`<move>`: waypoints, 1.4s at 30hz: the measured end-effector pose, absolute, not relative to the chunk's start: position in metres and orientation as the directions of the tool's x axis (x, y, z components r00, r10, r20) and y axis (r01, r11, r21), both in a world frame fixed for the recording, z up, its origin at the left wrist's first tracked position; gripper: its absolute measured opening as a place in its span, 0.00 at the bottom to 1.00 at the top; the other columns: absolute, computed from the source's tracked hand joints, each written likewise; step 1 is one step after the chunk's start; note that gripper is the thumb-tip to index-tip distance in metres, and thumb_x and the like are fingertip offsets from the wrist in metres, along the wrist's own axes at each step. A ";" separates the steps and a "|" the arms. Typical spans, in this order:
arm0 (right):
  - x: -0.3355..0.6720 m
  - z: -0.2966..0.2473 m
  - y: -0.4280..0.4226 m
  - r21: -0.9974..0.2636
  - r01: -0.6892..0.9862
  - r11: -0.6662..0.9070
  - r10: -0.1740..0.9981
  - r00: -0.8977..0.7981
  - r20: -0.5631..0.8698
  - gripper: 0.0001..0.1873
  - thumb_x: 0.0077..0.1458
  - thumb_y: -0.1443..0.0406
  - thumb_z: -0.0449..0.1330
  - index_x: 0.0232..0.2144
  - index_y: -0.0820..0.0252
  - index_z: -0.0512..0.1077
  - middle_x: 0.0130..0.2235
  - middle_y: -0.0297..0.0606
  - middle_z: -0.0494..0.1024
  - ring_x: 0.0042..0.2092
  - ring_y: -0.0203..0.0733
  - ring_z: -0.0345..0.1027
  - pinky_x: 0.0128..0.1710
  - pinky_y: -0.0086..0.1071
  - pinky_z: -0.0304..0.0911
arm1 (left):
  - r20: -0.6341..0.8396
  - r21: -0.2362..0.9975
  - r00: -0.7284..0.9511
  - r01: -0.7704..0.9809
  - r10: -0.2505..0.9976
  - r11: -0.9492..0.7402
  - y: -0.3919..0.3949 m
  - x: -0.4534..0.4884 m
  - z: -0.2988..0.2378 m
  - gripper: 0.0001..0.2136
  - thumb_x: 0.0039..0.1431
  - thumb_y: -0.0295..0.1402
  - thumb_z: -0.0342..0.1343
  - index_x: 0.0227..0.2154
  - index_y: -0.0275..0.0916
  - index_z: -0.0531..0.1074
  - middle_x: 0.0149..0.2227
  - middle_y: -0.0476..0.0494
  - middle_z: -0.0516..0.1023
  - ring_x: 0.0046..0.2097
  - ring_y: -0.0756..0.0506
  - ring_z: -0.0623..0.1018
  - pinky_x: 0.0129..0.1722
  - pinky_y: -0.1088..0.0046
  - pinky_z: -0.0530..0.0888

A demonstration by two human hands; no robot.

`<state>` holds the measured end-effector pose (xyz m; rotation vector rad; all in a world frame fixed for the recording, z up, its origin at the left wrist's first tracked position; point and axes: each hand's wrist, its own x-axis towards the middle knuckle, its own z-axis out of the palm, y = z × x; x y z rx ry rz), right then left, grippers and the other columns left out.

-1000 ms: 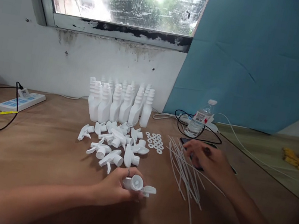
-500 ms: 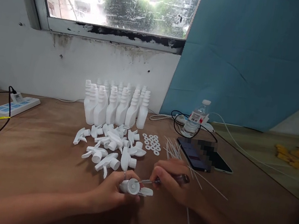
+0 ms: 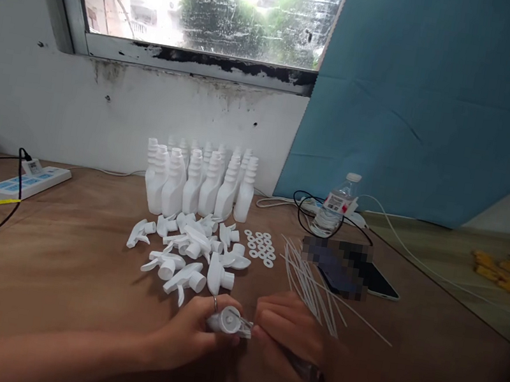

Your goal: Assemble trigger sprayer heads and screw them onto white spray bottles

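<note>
Taking the white bottles (image 3: 191,187) as our landmark, we work on the near side of them, beyond the loose spray heads (image 3: 189,242) lying just in front of them on the desk (image 3: 78,266). Our left hand (image 3: 194,330) is clamped round one spray head (image 3: 229,320), its round collar opening facing us. Our right hand (image 3: 288,329) is curled closed on a slim tool (image 3: 305,370), its shaft reaching the collar's rim; whether the tip touches inside, we cannot tell. To do this well, we judge, we keep the left grip firm, hold the opening in sight, steady the tool close to its tip and press gently, since a slip could scratch the plastic or jab our left fingers.
</note>
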<state>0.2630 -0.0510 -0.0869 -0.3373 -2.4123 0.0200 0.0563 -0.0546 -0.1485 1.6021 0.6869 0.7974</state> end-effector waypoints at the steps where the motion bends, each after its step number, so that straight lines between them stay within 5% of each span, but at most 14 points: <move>1: 0.263 -0.085 -0.052 -0.150 0.269 0.951 0.301 -0.707 0.640 0.13 0.57 0.75 0.47 0.22 0.59 0.56 0.20 0.30 0.59 0.22 0.32 0.52 0.26 0.31 0.47 | 0.125 0.985 0.593 0.019 0.795 -0.169 -0.055 0.056 -0.149 0.13 0.57 0.37 0.60 0.41 0.34 0.71 0.35 0.47 0.70 0.37 0.49 0.67 0.38 0.75 0.65; 4: 0.263 -0.080 -0.053 -0.276 0.371 0.887 0.462 -0.695 0.550 0.15 0.60 0.73 0.47 0.21 0.59 0.55 0.20 0.30 0.59 0.23 0.31 0.54 0.27 0.30 0.50 | 0.113 0.986 0.590 0.032 0.800 -0.163 -0.055 0.056 -0.150 0.15 0.57 0.38 0.60 0.43 0.34 0.71 0.35 0.46 0.71 0.37 0.49 0.68 0.38 0.75 0.65; 13: 0.261 -0.089 -0.039 -0.460 0.202 0.865 0.465 -0.666 0.583 0.19 0.63 0.64 0.47 0.19 0.60 0.58 0.19 0.30 0.58 0.21 0.31 0.53 0.25 0.29 0.48 | 0.135 0.980 0.612 0.032 0.780 -0.195 -0.056 0.055 -0.147 0.16 0.57 0.38 0.60 0.45 0.34 0.71 0.38 0.44 0.73 0.40 0.46 0.71 0.42 0.73 0.67; 17: 0.265 -0.093 -0.038 -0.725 0.180 0.664 0.665 -0.586 0.463 0.19 0.63 0.63 0.48 0.21 0.62 0.66 0.21 0.33 0.68 0.24 0.32 0.62 0.27 0.27 0.56 | 0.108 0.989 0.644 0.007 0.758 -0.146 -0.056 0.055 -0.144 0.15 0.57 0.38 0.60 0.43 0.34 0.70 0.35 0.46 0.72 0.38 0.48 0.70 0.42 0.73 0.67; 22: 0.266 -0.102 -0.032 -0.913 0.044 0.407 0.810 -0.479 0.338 0.18 0.58 0.60 0.53 0.20 0.63 0.68 0.20 0.34 0.68 0.22 0.33 0.62 0.22 0.28 0.57 | 0.151 0.968 0.666 0.049 0.730 -0.245 -0.057 0.055 -0.140 0.13 0.59 0.37 0.58 0.42 0.34 0.70 0.38 0.44 0.72 0.40 0.47 0.71 0.43 0.72 0.67; 34: 0.261 -0.094 -0.036 -0.970 0.000 0.244 0.799 -0.566 0.201 0.18 0.55 0.60 0.56 0.19 0.65 0.70 0.17 0.34 0.68 0.19 0.32 0.62 0.18 0.25 0.57 | 0.226 0.919 0.718 0.068 0.659 -0.389 -0.059 0.055 -0.145 0.13 0.61 0.35 0.55 0.45 0.34 0.70 0.41 0.41 0.75 0.42 0.46 0.73 0.43 0.72 0.69; 42: 0.255 -0.110 -0.015 -0.970 -0.241 0.016 0.883 -0.452 0.127 0.15 0.50 0.62 0.57 0.15 0.64 0.67 0.16 0.32 0.65 0.13 0.32 0.59 0.09 0.24 0.47 | 0.171 0.950 0.705 0.067 0.688 -0.305 -0.054 0.053 -0.144 0.14 0.59 0.39 0.57 0.42 0.33 0.70 0.41 0.41 0.73 0.43 0.45 0.72 0.45 0.71 0.69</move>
